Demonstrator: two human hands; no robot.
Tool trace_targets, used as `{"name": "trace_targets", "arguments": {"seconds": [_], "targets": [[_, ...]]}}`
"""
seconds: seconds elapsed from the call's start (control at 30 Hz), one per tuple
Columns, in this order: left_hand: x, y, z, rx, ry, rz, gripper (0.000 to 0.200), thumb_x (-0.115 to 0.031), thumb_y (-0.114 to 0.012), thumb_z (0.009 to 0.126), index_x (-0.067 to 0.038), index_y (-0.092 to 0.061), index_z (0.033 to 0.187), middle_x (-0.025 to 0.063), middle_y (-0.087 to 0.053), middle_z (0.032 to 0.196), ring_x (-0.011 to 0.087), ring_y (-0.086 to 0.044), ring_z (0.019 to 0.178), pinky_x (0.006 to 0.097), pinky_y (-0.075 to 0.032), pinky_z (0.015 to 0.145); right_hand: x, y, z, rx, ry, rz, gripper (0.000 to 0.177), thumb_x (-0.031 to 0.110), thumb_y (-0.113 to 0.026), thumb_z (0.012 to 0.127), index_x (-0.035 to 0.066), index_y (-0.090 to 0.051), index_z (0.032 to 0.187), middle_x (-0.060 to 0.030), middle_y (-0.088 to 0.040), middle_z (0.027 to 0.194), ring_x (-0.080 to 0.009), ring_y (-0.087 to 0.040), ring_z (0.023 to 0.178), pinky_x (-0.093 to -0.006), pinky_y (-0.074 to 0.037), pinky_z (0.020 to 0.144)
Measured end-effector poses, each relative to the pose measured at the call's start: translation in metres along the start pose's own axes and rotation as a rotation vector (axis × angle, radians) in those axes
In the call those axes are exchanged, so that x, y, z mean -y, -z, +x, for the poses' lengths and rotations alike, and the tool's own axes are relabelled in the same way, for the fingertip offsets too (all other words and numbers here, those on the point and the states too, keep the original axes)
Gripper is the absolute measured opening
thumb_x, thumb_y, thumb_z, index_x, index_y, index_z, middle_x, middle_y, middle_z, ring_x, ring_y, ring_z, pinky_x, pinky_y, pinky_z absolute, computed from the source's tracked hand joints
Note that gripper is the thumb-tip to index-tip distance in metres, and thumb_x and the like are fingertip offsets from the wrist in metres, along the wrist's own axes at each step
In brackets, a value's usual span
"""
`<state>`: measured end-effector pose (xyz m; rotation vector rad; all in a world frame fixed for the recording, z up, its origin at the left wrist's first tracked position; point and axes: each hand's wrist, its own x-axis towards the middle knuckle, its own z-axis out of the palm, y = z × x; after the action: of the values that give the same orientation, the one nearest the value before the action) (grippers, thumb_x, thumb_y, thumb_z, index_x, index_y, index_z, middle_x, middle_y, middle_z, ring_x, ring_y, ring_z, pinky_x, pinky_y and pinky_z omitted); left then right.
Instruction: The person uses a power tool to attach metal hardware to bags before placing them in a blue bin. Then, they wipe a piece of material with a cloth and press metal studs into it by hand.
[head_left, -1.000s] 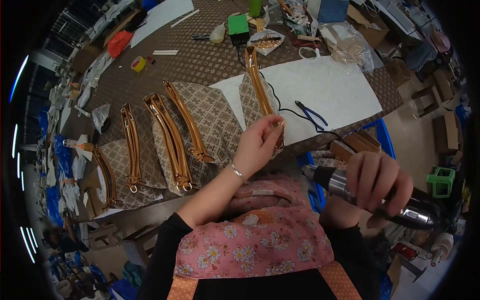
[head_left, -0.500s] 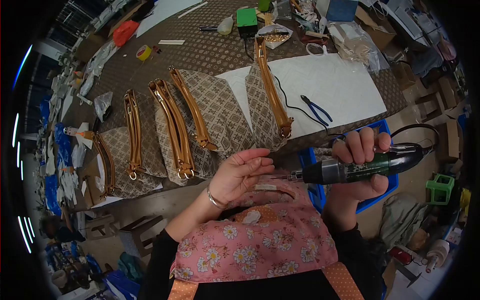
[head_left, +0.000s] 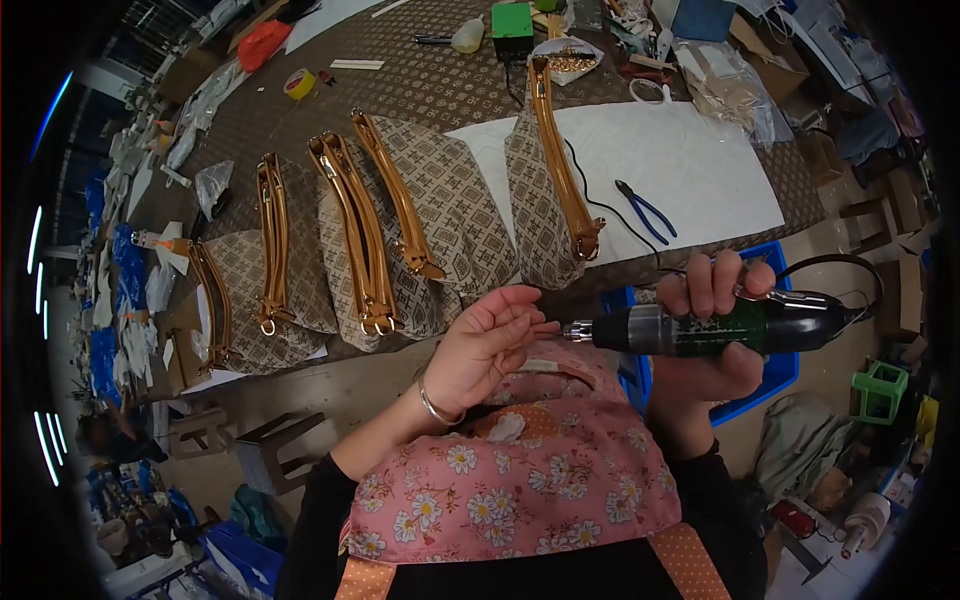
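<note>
My right hand [head_left: 722, 318] grips a dark green and black corded power tool [head_left: 700, 328], its metal tip pointing left. Just off that tip is my left hand [head_left: 490, 345], thumb and fingers curled together in a pinch; what it may hold is too small to make out. Beyond my hands, patterned bags with tan zipped trim lie on the table: one [head_left: 545, 190] on a white sheet [head_left: 660, 160], a pair near the middle [head_left: 355, 240], and others at the left [head_left: 270, 250]. Blue-handled pliers [head_left: 642, 212] rest on the sheet.
A blue crate [head_left: 785, 375] stands below the table's edge behind the tool. At the back are a green box [head_left: 512, 30], a tray of small golden parts [head_left: 568, 60] and yellow tape [head_left: 299, 83]. Stools [head_left: 275, 450] stand at the lower left.
The tool has shifted slightly left and up, and its tip now shows more clearly beside my left fingers. The table and bags appear slightly higher and farther right in view.
</note>
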<state>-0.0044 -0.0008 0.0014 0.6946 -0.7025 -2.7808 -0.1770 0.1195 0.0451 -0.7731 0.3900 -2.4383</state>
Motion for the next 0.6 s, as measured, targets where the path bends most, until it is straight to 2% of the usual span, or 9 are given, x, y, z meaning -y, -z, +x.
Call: {"name": "trace_targets", "arguments": {"seconds": [0.07,0.13,0.17,0.23,0.37,0.6], "targets": [[0.0013,-0.0005,0.0002,-0.018,-0.027,0.044,0.029,-0.002,-0.046,0.088,-0.004,-0.044,0.116,0.0026,-0.056,0.094,0.0123,-0.058,0.088,0.0168,-0.036,0.049,-0.0021,-0.0004,-0.0014,0.003,0.004,-0.02,0.046,0.015,-0.061,0.061,0.013,-0.042,0.102,-0.0029,-0.039,0.083,-0.0146,-0.04,0.073,-0.0304,-0.037,0.066],[0.0031,0.001,0.001,0.059,-0.071,0.056,0.03,-0.001,-0.048,0.087,-0.004,-0.043,0.116,0.0013,-0.055,0.091,0.0072,-0.055,0.074,0.0162,-0.036,0.048,-0.003,-0.0006,-0.0023,-0.007,0.002,-0.057,0.045,0.015,-0.061,0.061,0.013,-0.042,0.102,-0.003,-0.039,0.082,-0.0149,-0.04,0.073,-0.0306,-0.037,0.066],[0.0033,-0.0004,0.001,0.059,-0.07,0.055,0.03,-0.001,-0.048,0.087,-0.004,-0.043,0.116,0.0013,-0.055,0.091,0.0072,-0.055,0.074,0.0162,-0.036,0.048,-0.0026,-0.0009,-0.0026,-0.008,0.001,-0.058,0.045,0.015,-0.061,0.061,0.013,-0.042,0.102,-0.003,-0.039,0.082,-0.0149,-0.04,0.073,-0.0306,-0.037,0.066],[0.0031,-0.0036,0.0013,0.018,-0.079,0.098,0.03,-0.001,-0.048,0.086,-0.004,-0.043,0.115,0.0005,-0.054,0.089,0.0042,-0.048,0.063,0.0163,-0.035,0.046,-0.0017,-0.0013,-0.0029,-0.029,0.001,-0.072,0.044,0.015,-0.061,0.061,0.012,-0.042,0.101,-0.0031,-0.039,0.082,-0.0149,-0.04,0.073,-0.0307,-0.037,0.066],[0.0061,-0.0024,0.0031,-0.017,-0.097,0.144,0.03,0.0,-0.048,0.086,-0.004,-0.043,0.116,0.0006,-0.054,0.09,0.0044,-0.049,0.063,0.0163,-0.035,0.046,0.0001,0.0,-0.0029,-0.031,0.008,-0.068,0.044,0.015,-0.061,0.061,0.012,-0.041,0.1,-0.0031,-0.039,0.082,-0.0148,-0.04,0.073,-0.0307,-0.037,0.066],[0.0056,-0.005,0.0022,-0.02,-0.109,0.129,0.03,-0.001,-0.048,0.086,-0.004,-0.043,0.116,0.0017,-0.055,0.09,0.0092,-0.057,0.074,0.0159,-0.036,0.045,0.0005,-0.0004,-0.0019,-0.023,-0.001,-0.088,0.044,0.015,-0.062,0.061,0.012,-0.041,0.1,-0.0031,-0.039,0.082,-0.0146,-0.04,0.073,-0.0306,-0.037,0.067]]}}
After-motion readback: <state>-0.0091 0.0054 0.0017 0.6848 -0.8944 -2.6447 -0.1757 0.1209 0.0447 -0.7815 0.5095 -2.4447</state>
